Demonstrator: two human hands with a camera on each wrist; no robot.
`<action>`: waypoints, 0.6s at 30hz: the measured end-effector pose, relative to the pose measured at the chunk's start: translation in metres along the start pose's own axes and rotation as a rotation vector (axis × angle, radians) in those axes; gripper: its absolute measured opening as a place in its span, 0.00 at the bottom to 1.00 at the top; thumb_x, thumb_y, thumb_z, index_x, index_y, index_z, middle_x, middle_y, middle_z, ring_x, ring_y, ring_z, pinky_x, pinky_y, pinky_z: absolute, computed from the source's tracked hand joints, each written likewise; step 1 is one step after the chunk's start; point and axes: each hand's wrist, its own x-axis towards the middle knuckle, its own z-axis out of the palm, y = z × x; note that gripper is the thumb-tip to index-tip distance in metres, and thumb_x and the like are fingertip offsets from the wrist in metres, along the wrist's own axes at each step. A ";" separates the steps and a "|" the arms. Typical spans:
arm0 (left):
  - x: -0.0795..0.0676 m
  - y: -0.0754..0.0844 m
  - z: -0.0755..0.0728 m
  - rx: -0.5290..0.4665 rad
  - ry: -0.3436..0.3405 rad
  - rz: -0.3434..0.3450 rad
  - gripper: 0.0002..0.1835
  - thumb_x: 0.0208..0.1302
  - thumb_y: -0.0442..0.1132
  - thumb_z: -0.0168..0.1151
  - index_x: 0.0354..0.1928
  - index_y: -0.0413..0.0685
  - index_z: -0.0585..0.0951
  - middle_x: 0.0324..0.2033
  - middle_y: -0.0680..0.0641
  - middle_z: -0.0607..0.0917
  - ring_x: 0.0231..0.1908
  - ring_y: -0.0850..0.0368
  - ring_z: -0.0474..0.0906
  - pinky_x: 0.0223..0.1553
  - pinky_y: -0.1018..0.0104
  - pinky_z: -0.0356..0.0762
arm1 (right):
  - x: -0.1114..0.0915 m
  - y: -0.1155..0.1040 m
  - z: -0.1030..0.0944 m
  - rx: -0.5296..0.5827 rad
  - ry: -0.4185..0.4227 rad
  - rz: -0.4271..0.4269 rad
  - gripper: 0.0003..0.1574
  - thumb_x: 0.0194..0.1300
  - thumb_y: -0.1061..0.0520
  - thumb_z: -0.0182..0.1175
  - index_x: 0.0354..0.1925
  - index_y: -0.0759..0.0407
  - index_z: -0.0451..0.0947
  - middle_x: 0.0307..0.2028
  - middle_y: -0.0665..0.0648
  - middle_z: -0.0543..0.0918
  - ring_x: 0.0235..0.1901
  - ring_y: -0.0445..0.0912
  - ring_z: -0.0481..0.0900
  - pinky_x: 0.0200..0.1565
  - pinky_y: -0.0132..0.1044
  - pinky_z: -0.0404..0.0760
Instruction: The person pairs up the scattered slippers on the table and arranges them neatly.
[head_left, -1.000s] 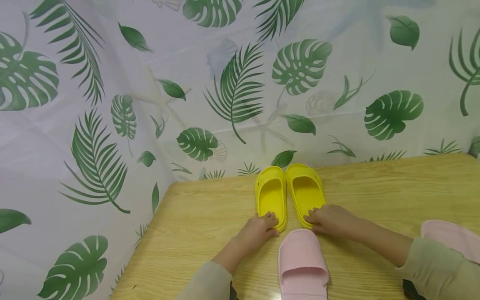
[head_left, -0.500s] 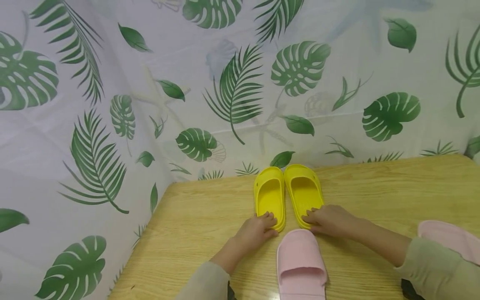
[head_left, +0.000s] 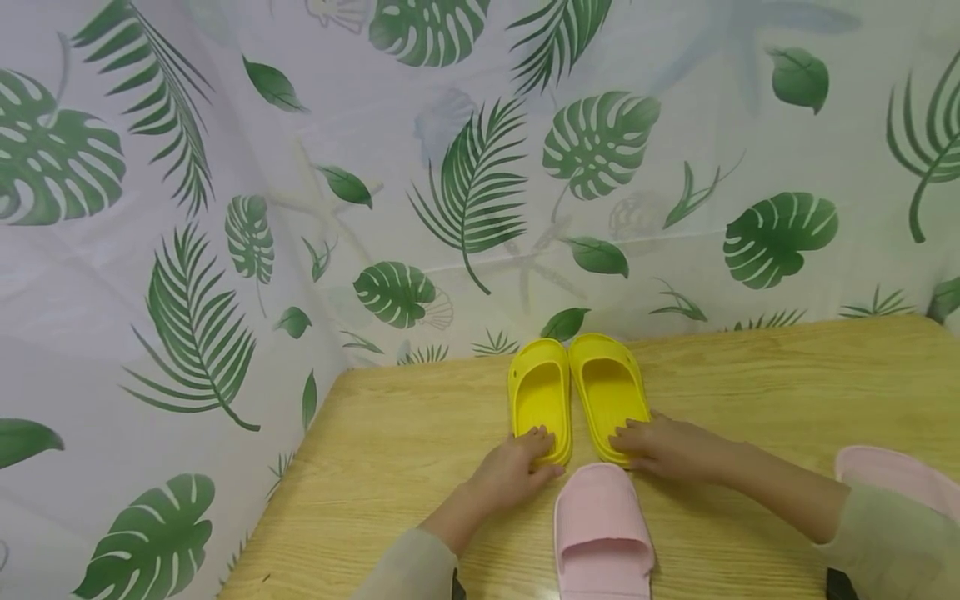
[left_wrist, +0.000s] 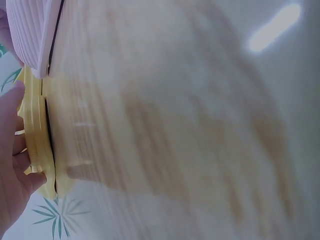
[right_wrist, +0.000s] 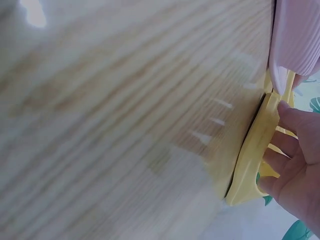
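Two yellow slippers stand side by side against the patterned backdrop, toes almost touching: a left yellow slipper (head_left: 540, 392) and a right yellow slipper (head_left: 606, 387). My left hand (head_left: 512, 473) holds the left one at its heel end, fingers over the edge onto the insole and thumb near the heel. At the other slipper's heel, my right hand (head_left: 678, 448) grips the outer edge, fingertips inside. Both wrist views show thumb (right_wrist: 283, 107) and fingers about the yellow sides, with soles down at the board. Just in front of the heels lies a pink slipper (head_left: 604, 521).
A second pink slipper (head_left: 892, 475) lies at the right, partly behind the right sleeve (head_left: 896, 533). Everything rests on a wood-grain board (head_left: 390, 433). White cloth (head_left: 300, 250) with green leaf prints closes off the back and left sides.
The view tips up slightly. My right hand and forearm have shifted a little to the right at the heel. The slippers stay in place, and the left hand hardly moves.
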 end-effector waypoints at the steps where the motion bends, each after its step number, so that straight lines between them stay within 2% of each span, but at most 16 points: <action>1: -0.001 0.000 0.000 0.005 -0.007 0.001 0.30 0.69 0.57 0.50 0.66 0.47 0.69 0.67 0.44 0.67 0.68 0.51 0.61 0.66 0.51 0.57 | -0.001 0.000 0.000 -0.007 0.010 -0.001 0.23 0.65 0.55 0.58 0.56 0.63 0.75 0.56 0.65 0.78 0.59 0.66 0.70 0.59 0.68 0.57; 6: -0.003 0.001 0.003 0.105 -0.027 0.012 0.37 0.67 0.66 0.43 0.71 0.54 0.62 0.71 0.46 0.59 0.71 0.51 0.54 0.69 0.46 0.50 | -0.010 -0.003 -0.001 -0.106 0.073 0.018 0.28 0.65 0.52 0.58 0.60 0.63 0.72 0.60 0.70 0.72 0.62 0.68 0.65 0.59 0.71 0.52; 10: -0.004 0.005 0.002 0.183 -0.017 0.026 0.40 0.64 0.69 0.43 0.72 0.58 0.59 0.72 0.46 0.56 0.72 0.51 0.50 0.68 0.41 0.42 | -0.016 -0.006 -0.001 -0.153 0.118 0.049 0.35 0.62 0.48 0.61 0.63 0.62 0.69 0.64 0.71 0.67 0.64 0.69 0.60 0.59 0.72 0.50; 13: -0.006 0.008 0.001 0.215 -0.007 0.019 0.43 0.61 0.71 0.44 0.73 0.58 0.55 0.73 0.45 0.53 0.72 0.50 0.47 0.68 0.39 0.39 | -0.021 -0.009 -0.002 -0.150 0.154 0.074 0.44 0.58 0.40 0.62 0.65 0.62 0.66 0.66 0.71 0.63 0.66 0.70 0.56 0.59 0.73 0.46; 18: -0.008 0.017 0.000 0.269 0.027 0.019 0.49 0.57 0.75 0.45 0.74 0.57 0.50 0.73 0.44 0.49 0.73 0.48 0.43 0.66 0.34 0.37 | -0.028 -0.017 -0.003 -0.234 0.207 0.110 0.59 0.51 0.23 0.55 0.68 0.60 0.62 0.68 0.70 0.58 0.66 0.72 0.52 0.60 0.74 0.42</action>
